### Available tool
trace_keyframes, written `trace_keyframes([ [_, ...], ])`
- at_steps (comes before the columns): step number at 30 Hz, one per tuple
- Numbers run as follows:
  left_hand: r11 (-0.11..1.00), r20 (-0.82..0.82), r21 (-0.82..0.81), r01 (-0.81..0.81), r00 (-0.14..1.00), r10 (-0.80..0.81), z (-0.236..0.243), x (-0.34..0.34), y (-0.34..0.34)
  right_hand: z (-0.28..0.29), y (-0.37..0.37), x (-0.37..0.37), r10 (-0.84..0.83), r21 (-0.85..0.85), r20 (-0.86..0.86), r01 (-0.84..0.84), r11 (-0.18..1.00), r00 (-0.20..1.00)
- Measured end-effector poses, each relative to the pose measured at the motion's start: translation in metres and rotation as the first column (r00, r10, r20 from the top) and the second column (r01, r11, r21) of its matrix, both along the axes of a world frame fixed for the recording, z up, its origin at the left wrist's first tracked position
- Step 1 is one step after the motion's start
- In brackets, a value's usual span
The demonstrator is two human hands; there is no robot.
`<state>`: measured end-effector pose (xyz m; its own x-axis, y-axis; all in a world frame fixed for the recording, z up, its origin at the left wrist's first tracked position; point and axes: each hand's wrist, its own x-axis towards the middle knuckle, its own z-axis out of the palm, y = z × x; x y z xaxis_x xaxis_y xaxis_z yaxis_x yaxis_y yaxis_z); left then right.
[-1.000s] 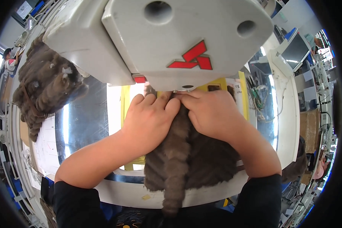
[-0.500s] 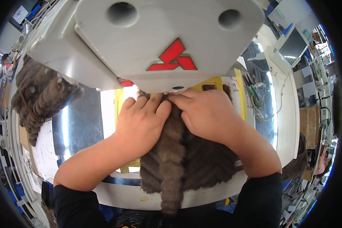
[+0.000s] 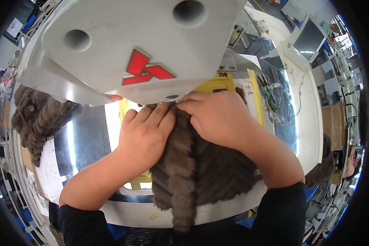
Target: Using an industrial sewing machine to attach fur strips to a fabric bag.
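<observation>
A brown fur piece (image 3: 221, 172) with a chevron pattern lies over the near edge of the white worktable, and a thicker, lighter fur strip (image 3: 182, 176) runs down its middle. Both my hands work at its far end, right below a white machine head (image 3: 98, 61) that looks like an industrial sewing machine's. My left hand (image 3: 142, 135) presses the fur from the left, its index finger reaching forward and the others curled. From the right, my right hand (image 3: 221, 119) pinches the fur, fingers together. The machine head covers the fingertips' far side and any needle.
Under the fur lies a yellow-edged template (image 3: 209, 86). Another fur bundle (image 3: 43, 119) rests at the left above paper sheets (image 3: 53, 164). Tools and cables (image 3: 271, 96) lie to the right, with a monitor (image 3: 309, 39) beyond. Other people are at the far left and right.
The view has shifted, so the machine head appears farther left and tilted, showing more of the template behind it. My hands keep their hold on the fur, with only slight movement.
</observation>
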<state>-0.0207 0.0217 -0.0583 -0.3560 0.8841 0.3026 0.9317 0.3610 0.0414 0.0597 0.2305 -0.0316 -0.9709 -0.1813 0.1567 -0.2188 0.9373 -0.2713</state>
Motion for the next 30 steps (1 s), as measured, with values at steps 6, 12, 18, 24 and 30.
trace_keyframes([
  [6, 1.0, 0.007, 0.013, 0.013, 1.0, -0.013, -0.002, 0.0, 0.0, -0.015, 0.02, -0.007, 0.133, -0.061, -0.07, -0.137, 0.989, 0.989],
  [12, 0.998, 0.037, 0.049, 0.03, 0.999, -0.032, -0.002, -0.001, -0.004, -0.003, 0.02, -0.007, 0.112, -0.108, 0.021, -0.109, 0.988, 0.993],
  [18, 0.992, 0.198, 0.026, 0.127, 0.972, -0.13, 0.012, 0.011, -0.018, -0.005, 0.019, -0.015, 0.1, -0.123, -0.01, -0.101, 0.987, 0.995],
  [24, 0.988, 0.212, 0.001, 0.154, 0.966, -0.151, 0.008, 0.013, -0.019, -0.007, 0.017, -0.016, 0.049, -0.146, 0.034, -0.044, 0.988, 0.998],
  [30, 0.989, 0.232, -0.007, 0.15, 0.962, -0.144, 0.007, 0.014, -0.02, -0.007, 0.016, -0.016, 0.036, -0.176, 0.039, -0.028, 0.984, 0.999],
])
